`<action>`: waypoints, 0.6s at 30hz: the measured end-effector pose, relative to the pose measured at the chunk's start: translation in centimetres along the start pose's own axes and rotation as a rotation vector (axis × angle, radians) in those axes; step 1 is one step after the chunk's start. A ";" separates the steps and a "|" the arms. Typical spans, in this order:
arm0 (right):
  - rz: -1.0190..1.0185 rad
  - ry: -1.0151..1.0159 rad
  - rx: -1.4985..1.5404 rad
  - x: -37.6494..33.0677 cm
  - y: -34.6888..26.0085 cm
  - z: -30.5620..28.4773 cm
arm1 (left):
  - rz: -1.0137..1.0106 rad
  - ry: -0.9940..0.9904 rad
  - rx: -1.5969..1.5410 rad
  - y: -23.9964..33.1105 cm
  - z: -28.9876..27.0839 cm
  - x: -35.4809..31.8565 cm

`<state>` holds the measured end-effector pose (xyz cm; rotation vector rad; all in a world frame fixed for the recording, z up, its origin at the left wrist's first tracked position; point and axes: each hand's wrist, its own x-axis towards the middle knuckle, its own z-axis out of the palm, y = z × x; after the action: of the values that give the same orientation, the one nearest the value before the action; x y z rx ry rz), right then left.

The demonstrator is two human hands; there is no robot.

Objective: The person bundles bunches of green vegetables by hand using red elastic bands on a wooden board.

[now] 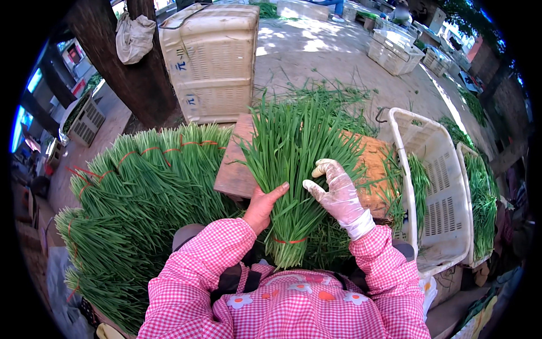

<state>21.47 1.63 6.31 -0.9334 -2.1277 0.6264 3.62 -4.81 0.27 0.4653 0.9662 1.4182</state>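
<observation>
My bare left hand (262, 208) is closed around a bunch of garlic chives (293, 147), its thumb lying across the leaves. The bunch leans away from me, with the cut ends toward my lap and the leaf tips spread over a wooden board (236, 164). Near the cut ends, a red band (291, 241) circles it. At the bunch's right side is my right hand (341, 195), in a soiled white glove, with thumb and forefinger apart and nothing seen between them. Whether it touches the leaves I cannot tell.
Banded chive bunches (158, 175) are stacked on my left. A white plastic crate (443, 192) with some chives stands on the right, beside loose leaves. Beyond the board, a large upright crate (212, 65) stands by a tree trunk (121, 62). Leaves litter the ground (316, 53).
</observation>
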 end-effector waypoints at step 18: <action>0.133 -0.048 0.171 -0.6 1.9 1.0 | 0.005 0.025 0.036 -0.2 -0.1 0.3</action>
<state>21.77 2.16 4.19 -0.9780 -2.0288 0.8912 3.66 -4.60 -0.01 0.4783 1.0124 1.4157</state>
